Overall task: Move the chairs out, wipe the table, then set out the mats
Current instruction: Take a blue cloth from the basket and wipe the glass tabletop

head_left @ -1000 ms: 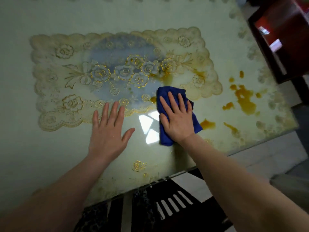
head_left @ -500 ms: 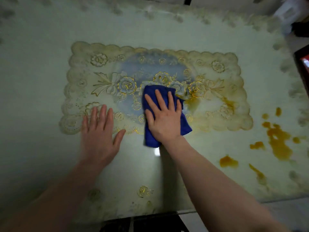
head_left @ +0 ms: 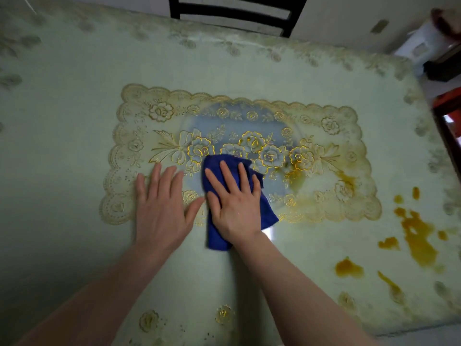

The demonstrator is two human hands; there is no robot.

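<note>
A pale green table (head_left: pixel 249 71) with a faded floral border fills the view. On it lies a lace-edged mat (head_left: pixel 324 136) with gold roses and a blue centre. My right hand (head_left: pixel 234 201) presses flat on a folded blue cloth (head_left: pixel 217 236) at the mat's near edge. My left hand (head_left: pixel 162 203) rests flat and spread beside it, on the mat's lower left part, thumb almost touching the cloth. Orange-yellow stains (head_left: pixel 419 236) spread over the table at the right, and a fainter smear marks the mat's right side.
A black chair back (head_left: pixel 234 13) stands behind the table's far edge. A dark red cabinet (head_left: pixel 449 116) sits past the right edge, with a white object (head_left: pixel 424 46) at the upper right. The table's near edge runs along the bottom right.
My right hand slid the cloth left and further onto the mat, away from the stains. The left hand shifted left onto the mat. My view rose, so the far chair now shows.
</note>
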